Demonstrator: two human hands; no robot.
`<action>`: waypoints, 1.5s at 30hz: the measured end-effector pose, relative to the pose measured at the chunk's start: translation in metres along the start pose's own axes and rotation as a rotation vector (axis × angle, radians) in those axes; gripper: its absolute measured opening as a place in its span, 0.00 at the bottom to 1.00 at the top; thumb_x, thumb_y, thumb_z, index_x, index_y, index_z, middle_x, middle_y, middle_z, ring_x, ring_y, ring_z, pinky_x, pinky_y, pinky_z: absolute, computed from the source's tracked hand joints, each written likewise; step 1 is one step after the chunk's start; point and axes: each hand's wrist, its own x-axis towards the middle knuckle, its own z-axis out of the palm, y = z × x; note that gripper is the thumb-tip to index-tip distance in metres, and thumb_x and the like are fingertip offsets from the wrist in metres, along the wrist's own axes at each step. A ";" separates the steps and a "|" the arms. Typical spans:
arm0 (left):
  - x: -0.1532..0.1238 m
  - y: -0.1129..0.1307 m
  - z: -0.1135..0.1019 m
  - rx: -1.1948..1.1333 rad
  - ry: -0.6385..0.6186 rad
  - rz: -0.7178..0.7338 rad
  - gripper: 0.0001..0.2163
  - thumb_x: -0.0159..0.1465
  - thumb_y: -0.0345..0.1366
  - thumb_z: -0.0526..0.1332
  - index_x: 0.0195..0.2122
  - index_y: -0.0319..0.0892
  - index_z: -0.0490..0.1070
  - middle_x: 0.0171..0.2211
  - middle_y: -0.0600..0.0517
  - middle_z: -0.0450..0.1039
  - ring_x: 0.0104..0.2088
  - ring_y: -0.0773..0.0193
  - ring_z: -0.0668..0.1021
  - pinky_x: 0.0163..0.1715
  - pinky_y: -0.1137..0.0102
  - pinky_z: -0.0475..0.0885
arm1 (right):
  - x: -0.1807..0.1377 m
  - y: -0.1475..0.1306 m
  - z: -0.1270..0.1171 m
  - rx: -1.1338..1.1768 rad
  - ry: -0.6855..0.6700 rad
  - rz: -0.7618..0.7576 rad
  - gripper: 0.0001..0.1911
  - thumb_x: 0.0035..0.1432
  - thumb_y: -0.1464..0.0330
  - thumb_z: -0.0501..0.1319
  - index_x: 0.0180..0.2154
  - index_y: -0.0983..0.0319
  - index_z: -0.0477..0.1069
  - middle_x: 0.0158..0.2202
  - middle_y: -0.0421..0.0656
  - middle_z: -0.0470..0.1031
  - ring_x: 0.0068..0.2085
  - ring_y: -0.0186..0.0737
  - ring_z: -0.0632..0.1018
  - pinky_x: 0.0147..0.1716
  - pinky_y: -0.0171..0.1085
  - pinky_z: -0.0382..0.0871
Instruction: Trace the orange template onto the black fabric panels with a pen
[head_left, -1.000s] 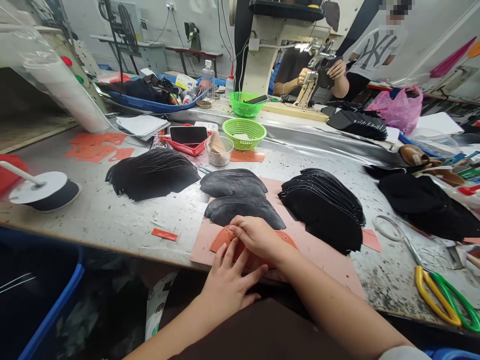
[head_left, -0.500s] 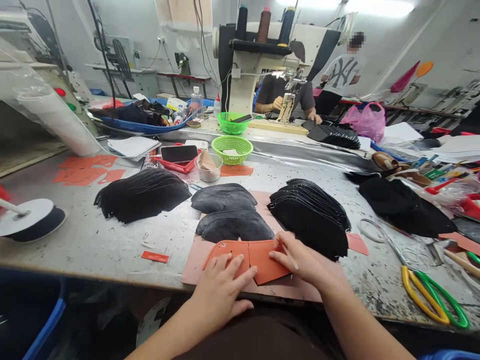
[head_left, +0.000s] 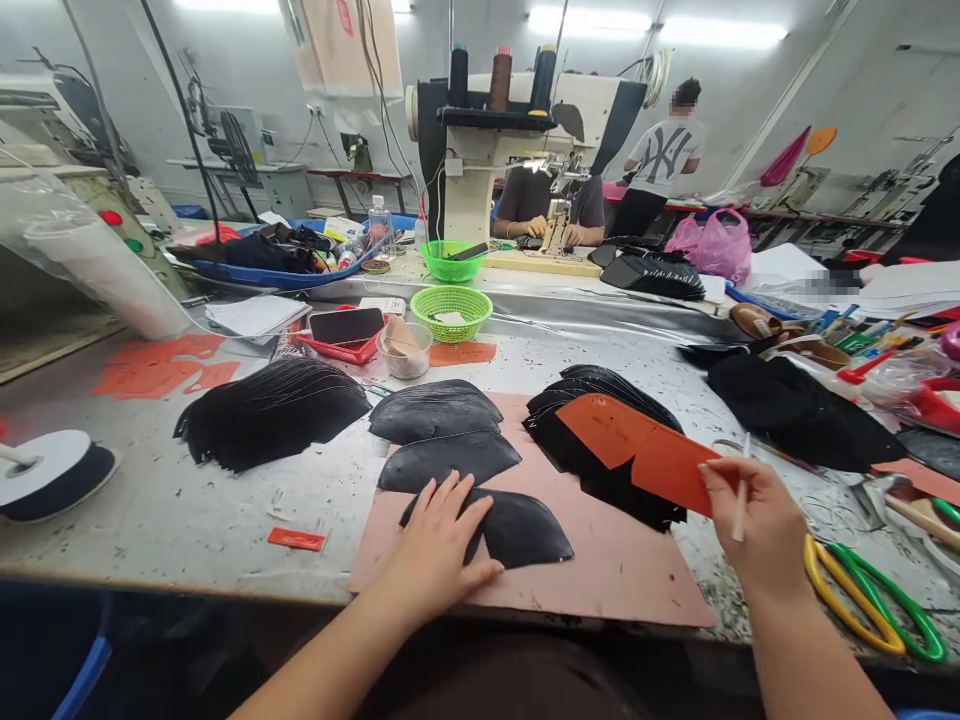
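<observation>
My left hand lies flat with fingers spread on a black curved leather piece on the pink cutting mat. My right hand pinches an orange template by its right end and also holds a thin white pen. The template hangs lifted over the right stack of black pieces. Two more black pieces lie further back on the mat.
A fanned stack of black pieces lies left, a tape roll far left. Green and yellow scissors lie at the right edge. Green baskets, a phone in a red tray and sewing machines stand behind, with two people there.
My right hand lifted the orange template off the black piece and carried it right, over the stack. My left hand stayed pressing the black piece, now uncovered.
</observation>
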 end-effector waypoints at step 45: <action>-0.051 0.031 0.023 0.127 0.264 0.037 0.27 0.55 0.57 0.58 0.55 0.57 0.63 0.57 0.44 0.60 0.57 0.42 0.61 0.54 0.53 0.53 | -0.067 -0.053 0.028 0.254 -0.700 -0.398 0.12 0.62 0.67 0.50 0.42 0.59 0.71 0.39 0.46 0.76 0.40 0.42 0.76 0.39 0.40 0.71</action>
